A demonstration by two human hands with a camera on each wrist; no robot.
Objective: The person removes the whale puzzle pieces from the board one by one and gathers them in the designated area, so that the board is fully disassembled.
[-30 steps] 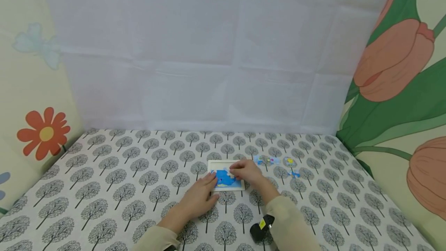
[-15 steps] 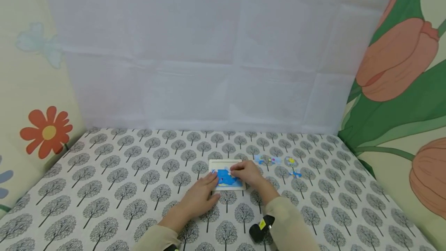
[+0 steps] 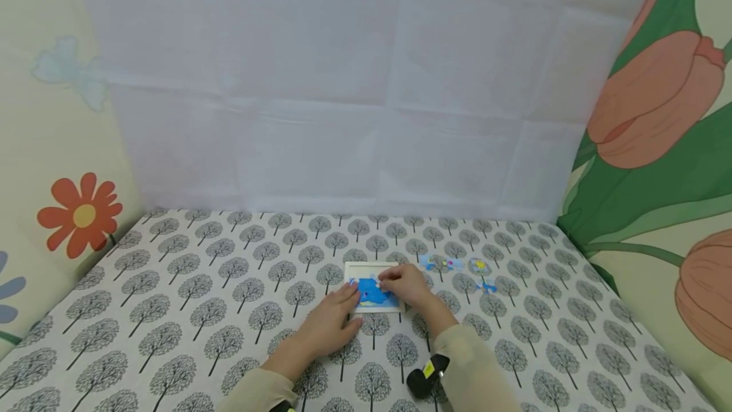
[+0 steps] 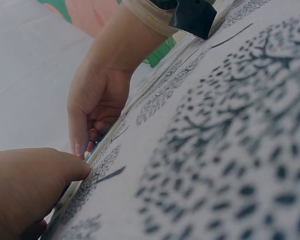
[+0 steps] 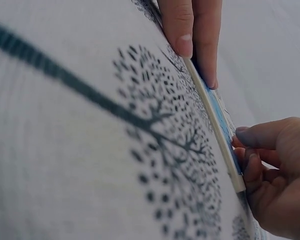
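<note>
A small jigsaw puzzle with a blue picture lies in a shallow white tray in the head view. At the tray's left side my left hand rests with fingers fairly straight, fingertips over the puzzle's left edge. My right hand pinches a puzzle piece at the tray's right part; the fingers hide most of it. In the right wrist view, the right thumb and forefinger meet close over the blue surface, and the other fingers curl under. The left wrist view shows the left thumb beside the tray's near edge.
Right of the tray lie loose puzzle pieces: a pair with small coloured spots, one with a yellow shape and a blue one. The cloth has a tree print. A white sheet hangs behind.
The head view has turned slightly left, so everything sits a little further right in it. Both hands stay at the tray, with hardly any motion in the right fingers.
</note>
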